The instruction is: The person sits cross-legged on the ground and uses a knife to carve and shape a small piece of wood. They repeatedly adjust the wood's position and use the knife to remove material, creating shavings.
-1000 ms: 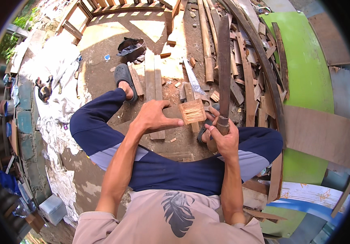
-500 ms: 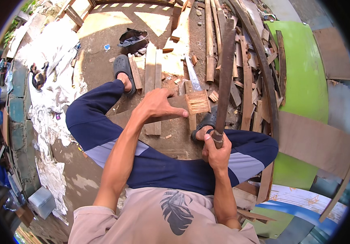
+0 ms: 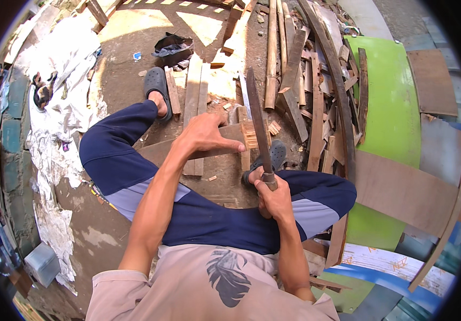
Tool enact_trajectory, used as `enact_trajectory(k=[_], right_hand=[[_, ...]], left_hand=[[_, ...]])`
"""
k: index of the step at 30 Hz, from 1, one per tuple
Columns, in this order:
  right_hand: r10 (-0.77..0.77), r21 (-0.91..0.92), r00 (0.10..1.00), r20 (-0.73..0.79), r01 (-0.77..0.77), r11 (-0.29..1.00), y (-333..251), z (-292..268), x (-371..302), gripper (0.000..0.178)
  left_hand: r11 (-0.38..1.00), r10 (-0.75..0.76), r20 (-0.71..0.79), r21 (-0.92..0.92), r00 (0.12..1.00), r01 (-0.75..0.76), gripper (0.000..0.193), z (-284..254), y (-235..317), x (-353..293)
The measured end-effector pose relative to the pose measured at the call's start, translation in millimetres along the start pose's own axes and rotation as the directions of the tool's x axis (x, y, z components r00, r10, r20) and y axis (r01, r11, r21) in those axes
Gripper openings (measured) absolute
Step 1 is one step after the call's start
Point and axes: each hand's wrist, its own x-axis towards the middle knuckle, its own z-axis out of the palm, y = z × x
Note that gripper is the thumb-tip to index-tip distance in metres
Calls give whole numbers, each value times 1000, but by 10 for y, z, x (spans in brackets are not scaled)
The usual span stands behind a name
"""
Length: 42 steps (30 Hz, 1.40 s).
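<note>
My left hand is wrapped over a wooden board that lies slantwise between my legs. The thumb stretches along the board toward its pale, rough-cut right end. In my right hand is a machete, gripped by its handle. Its long dark blade points away from me and crosses in front of the board's cut end; whether it touches the wood I cannot tell. Beneath that end is another piece of wood. A saw lies just beyond, partly hidden by the blade.
Several planks and wood scraps are heaped at the right, beside a green panel. Two boards lie ahead of me, near a black bag. White sheeting with a cat on it covers the left side.
The machete has swung left, from beside the board to across its cut end. My left hand keeps its hold on the board. The view has shifted slightly.
</note>
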Motion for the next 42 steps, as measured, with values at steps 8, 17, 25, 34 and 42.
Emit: enact_trajectory(k=[8,17,25,34,42], right_hand=[[-26,86,999,-23,28,996,-17,43,-33,13],[-151,351,982,-110,181,919,-58,-2,-29,10],[-62,257,997,-41,71,964,-283,29,-74,15],[29,234,999,45,-38,971,-263,-40,-20,14],[91,159,989,113,-108,981,-38,37,89,17]], left_hand=[[999,3,-36,-51,999,-5,91,18,-91,-8],[997,-10,-14,-74,1000,9,91,17,-69,9],[997,-8,-36,-74,999,6,92,99,-119,66],[996,8,-22,-87,1000,-10,88,84,-80,81],[999,3,7,-41,1000,-3,88,133,-68,131]])
